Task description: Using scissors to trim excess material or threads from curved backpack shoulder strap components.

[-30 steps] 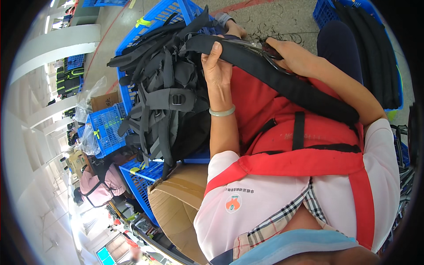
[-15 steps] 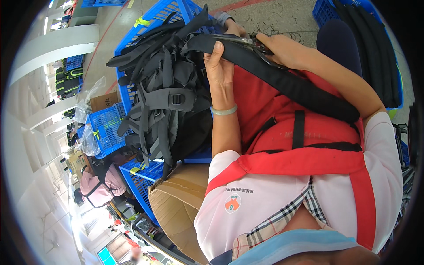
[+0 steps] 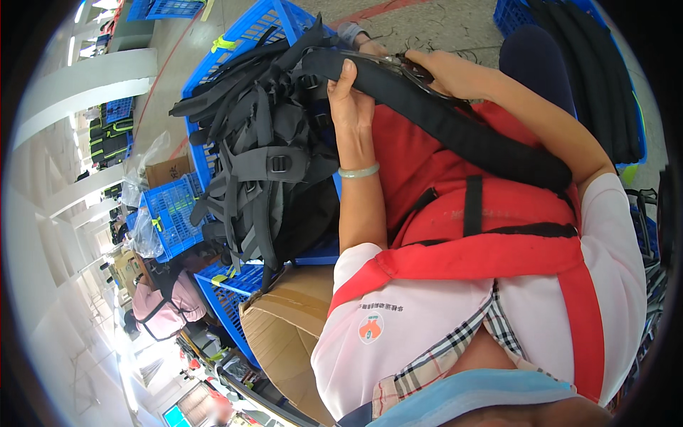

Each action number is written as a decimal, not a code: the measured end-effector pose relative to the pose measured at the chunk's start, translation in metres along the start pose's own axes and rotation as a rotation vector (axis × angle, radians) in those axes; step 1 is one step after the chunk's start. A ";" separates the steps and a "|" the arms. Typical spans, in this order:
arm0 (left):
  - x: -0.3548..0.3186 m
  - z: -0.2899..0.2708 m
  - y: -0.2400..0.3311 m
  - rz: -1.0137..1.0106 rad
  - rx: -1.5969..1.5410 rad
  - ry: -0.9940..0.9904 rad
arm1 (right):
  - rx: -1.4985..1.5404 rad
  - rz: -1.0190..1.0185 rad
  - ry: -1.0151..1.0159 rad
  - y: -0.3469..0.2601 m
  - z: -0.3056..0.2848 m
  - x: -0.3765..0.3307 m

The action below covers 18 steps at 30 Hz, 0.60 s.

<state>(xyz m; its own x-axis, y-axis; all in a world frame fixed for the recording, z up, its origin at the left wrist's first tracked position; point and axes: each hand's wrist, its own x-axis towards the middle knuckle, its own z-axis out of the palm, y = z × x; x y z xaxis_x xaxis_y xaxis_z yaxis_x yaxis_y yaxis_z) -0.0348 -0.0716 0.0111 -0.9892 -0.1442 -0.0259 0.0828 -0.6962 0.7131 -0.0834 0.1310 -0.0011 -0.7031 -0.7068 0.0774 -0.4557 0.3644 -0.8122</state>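
- While many black backpacks (image 3: 263, 171) are piled in the blue crate (image 3: 235, 50), the padded black strap (image 3: 441, 117) lies across the person's lap.
- Left hand (image 3: 348, 107) is closed around the strap's upper part.
- Right hand (image 3: 445, 71) grips small scissors (image 3: 388, 60) at the strap end; the trimming seems unfinished.
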 end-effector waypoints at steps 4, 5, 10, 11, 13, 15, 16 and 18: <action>0.004 0.003 -0.008 0.000 -0.021 0.018 | 0.103 0.068 -0.041 0.007 0.003 0.002; 0.006 0.004 -0.011 -0.005 -0.026 0.013 | 0.098 0.074 -0.037 0.012 0.001 -0.001; 0.018 -0.013 -0.026 -0.083 -0.089 0.057 | 0.535 0.405 0.081 0.003 -0.018 -0.011; 0.020 -0.012 -0.028 -0.118 -0.080 0.038 | 0.734 0.221 -0.003 0.022 -0.018 -0.011; 0.023 -0.019 -0.030 -0.135 -0.048 0.027 | 0.313 0.246 -0.041 -0.007 -0.013 0.000; 0.021 0.002 -0.027 -0.107 -0.035 -0.049 | 0.149 0.135 0.030 0.001 -0.007 0.000; 0.024 -0.001 -0.031 -0.106 -0.035 -0.048 | 0.143 0.141 0.080 0.003 -0.009 -0.003; 0.031 -0.008 -0.035 -0.161 -0.121 0.049 | 0.132 0.116 0.187 0.016 -0.016 -0.010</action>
<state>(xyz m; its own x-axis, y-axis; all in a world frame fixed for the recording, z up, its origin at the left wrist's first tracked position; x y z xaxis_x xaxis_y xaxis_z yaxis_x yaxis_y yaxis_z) -0.0676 -0.0574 -0.0203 -0.9840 -0.0560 -0.1689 -0.0592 -0.7920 0.6076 -0.0924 0.1534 -0.0059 -0.8407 -0.5363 0.0748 -0.2996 0.3456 -0.8893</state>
